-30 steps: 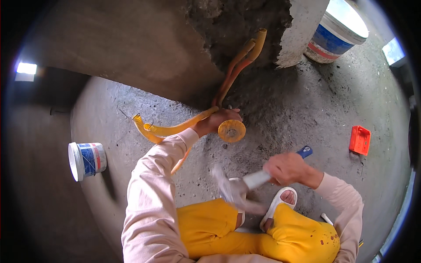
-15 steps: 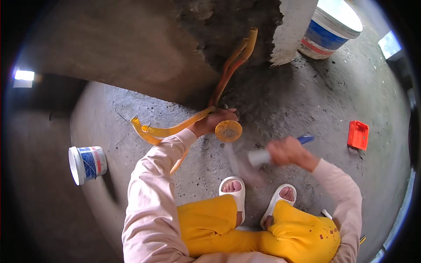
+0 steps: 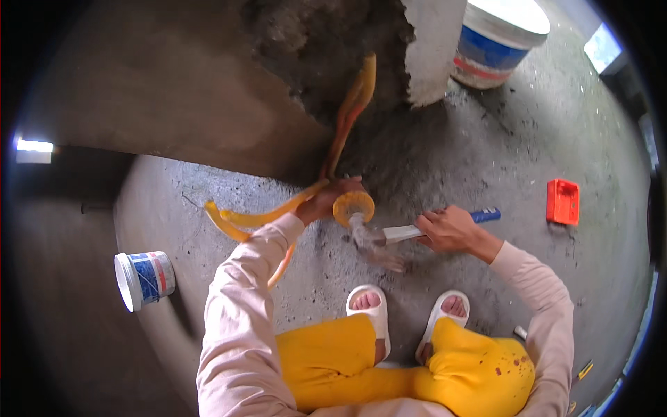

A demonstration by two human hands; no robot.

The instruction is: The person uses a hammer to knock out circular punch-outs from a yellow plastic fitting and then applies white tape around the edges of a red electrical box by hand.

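My left hand [image 3: 321,200] is closed on a chisel with a round yellow hand guard [image 3: 353,207], held at the ragged base of the concrete structure. Yellow corrugated conduits [image 3: 353,115] rise beside that hand into the broken dark cavity [image 3: 299,52], and other lengths [image 3: 267,212] bend off to the left over my wrist. My right hand [image 3: 445,229] is closed round the white and blue handle of a hammer [image 3: 375,243], whose dusty, blurred head is at the guard's centre; the chisel's shaft and tip are hidden.
Two white-and-blue buckets stand on the grey floor [image 3: 542,139], one at upper right [image 3: 490,48], a smaller one at left [image 3: 142,278]. A red plastic box [image 3: 563,201] lies to the right. My sandalled feet [image 3: 368,313] are below the hammer. A rough white edge [image 3: 427,48] borders the cavity.
My right hand has swung the hammer up from near my feet onto the yellow guard. My left hand stays on the chisel; the view has shifted slightly.
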